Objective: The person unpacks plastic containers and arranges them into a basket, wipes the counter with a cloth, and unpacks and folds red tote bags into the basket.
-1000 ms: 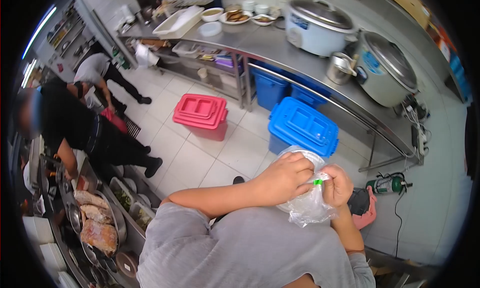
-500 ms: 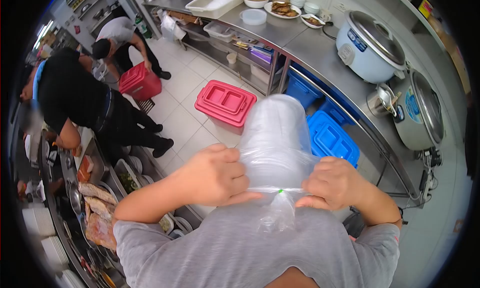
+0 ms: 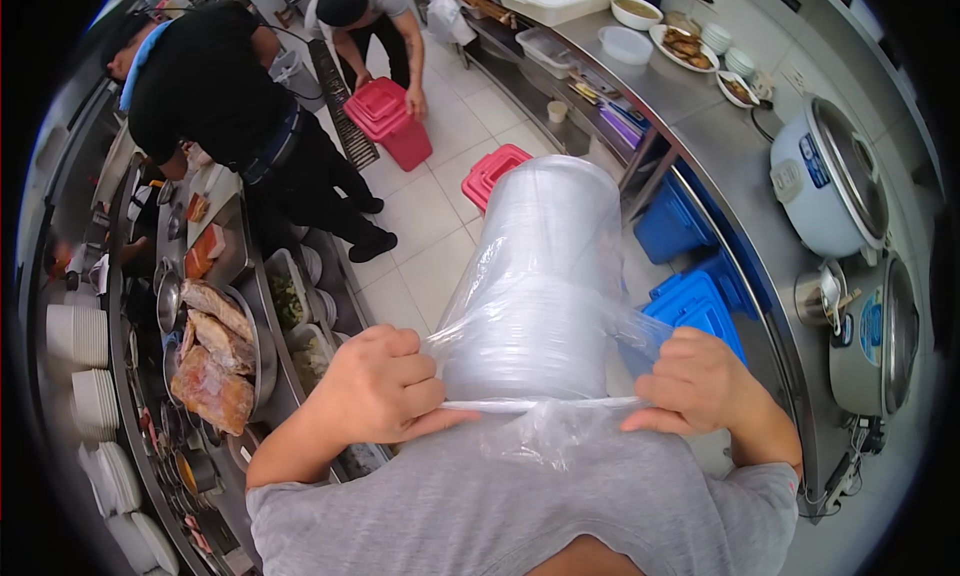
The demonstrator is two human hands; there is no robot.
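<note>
A long stack of round, translucent plastic pieces (image 3: 545, 276), lids or containers, lies inside a clear plastic bag (image 3: 470, 301) in front of my chest. My left hand (image 3: 385, 381) is closed on the bag's left side, thumb stretched inward. On the other side, my right hand (image 3: 695, 381) grips the bag in the same way. Between both hands the plastic is pulled into a taut, rolled band across the near end of the stack. Crumpled bag plastic (image 3: 540, 438) hangs below that band against my grey shirt.
A person in black (image 3: 215, 86) leans over the left counter, near a pan of meat (image 3: 220, 346). Another person (image 3: 370, 26) bends over a red bin (image 3: 390, 121). A second red bin (image 3: 490, 171) stands behind the stack. Blue bins (image 3: 700, 311) sit under the right counter, below a rice cooker (image 3: 830, 176).
My hands have moved apart, stretching the bag wider. The green bit at the gathered plastic no longer shows. My view has shifted, and the person in black leans further over the counter.
</note>
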